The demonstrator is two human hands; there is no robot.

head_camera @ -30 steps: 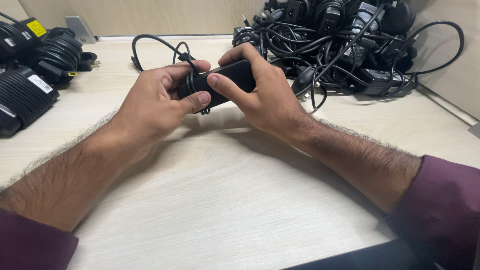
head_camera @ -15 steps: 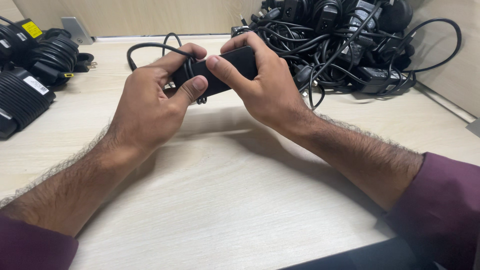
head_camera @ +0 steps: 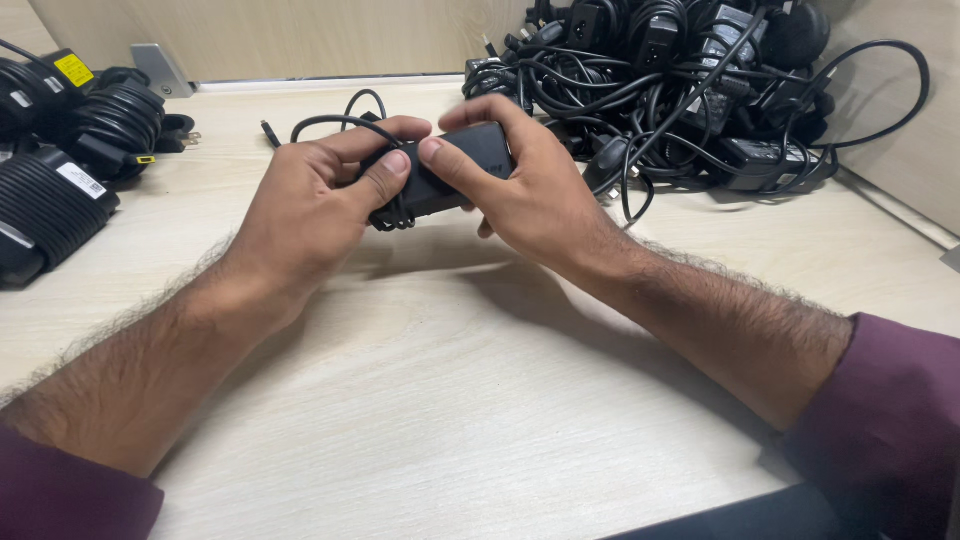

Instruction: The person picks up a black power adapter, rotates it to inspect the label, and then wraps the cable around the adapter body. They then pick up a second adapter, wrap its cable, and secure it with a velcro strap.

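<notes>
Both hands hold one black power adapter brick (head_camera: pixel 455 172) just above the pale wooden table (head_camera: pixel 420 400). My left hand (head_camera: pixel 310 205) grips its left end, thumb pressed on top over a few turns of thin black cable (head_camera: pixel 395 212) wrapped around the brick. My right hand (head_camera: pixel 530 190) clasps the right end, thumb on top and fingers curled behind. A loose loop of the same cable (head_camera: pixel 335 120) arcs away behind my left hand and lies on the table.
A tangled heap of black adapters and cords (head_camera: pixel 690 80) fills the back right corner. Neatly coiled adapters (head_camera: pixel 70 150) lie along the left edge. A wooden wall (head_camera: pixel 300 35) closes the back, a side panel (head_camera: pixel 900 130) the right.
Both hands have shifted the adapter slightly back and up; my left thumb now presses the wrapped cable turns against the brick.
</notes>
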